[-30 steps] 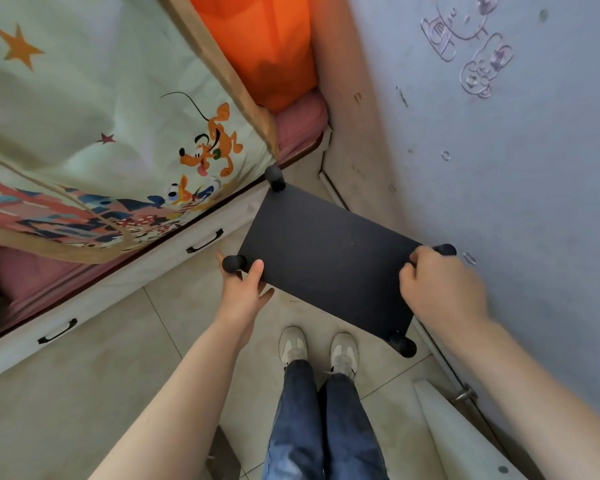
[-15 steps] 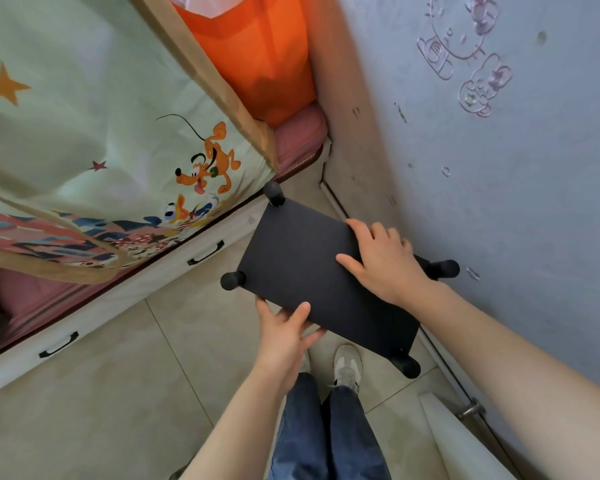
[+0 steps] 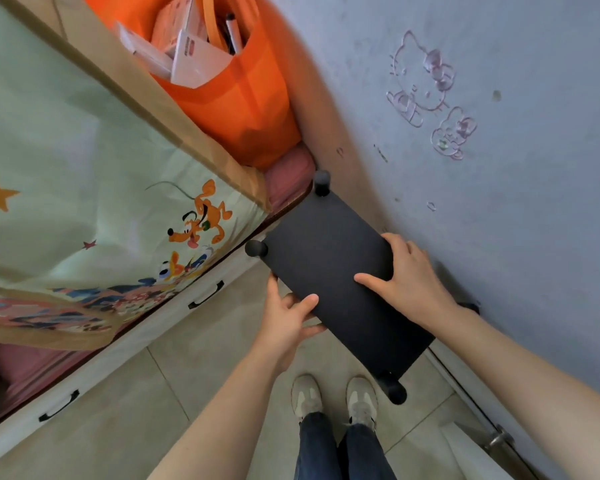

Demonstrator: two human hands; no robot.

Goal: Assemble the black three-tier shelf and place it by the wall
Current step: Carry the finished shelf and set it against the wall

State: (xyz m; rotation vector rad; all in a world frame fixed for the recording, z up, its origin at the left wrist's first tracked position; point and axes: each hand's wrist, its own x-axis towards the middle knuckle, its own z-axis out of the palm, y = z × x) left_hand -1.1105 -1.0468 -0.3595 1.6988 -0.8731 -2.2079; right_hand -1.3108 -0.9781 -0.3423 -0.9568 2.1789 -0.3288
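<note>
Black shelf [image 3: 329, 271] now sits closer to the wall [image 3: 499, 202] than before. Left hand [image 3: 284, 320] pinches its near edge; right hand [image 3: 406, 282] presses flat on top.

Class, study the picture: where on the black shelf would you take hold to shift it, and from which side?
Take the black shelf by the room-facing long edge of its top board, since the wall closes off the other. The board is thin and flat, so a thumb-over, fingers-under grip suits, as the left hand shows; the right hand rests flat on top.
</note>
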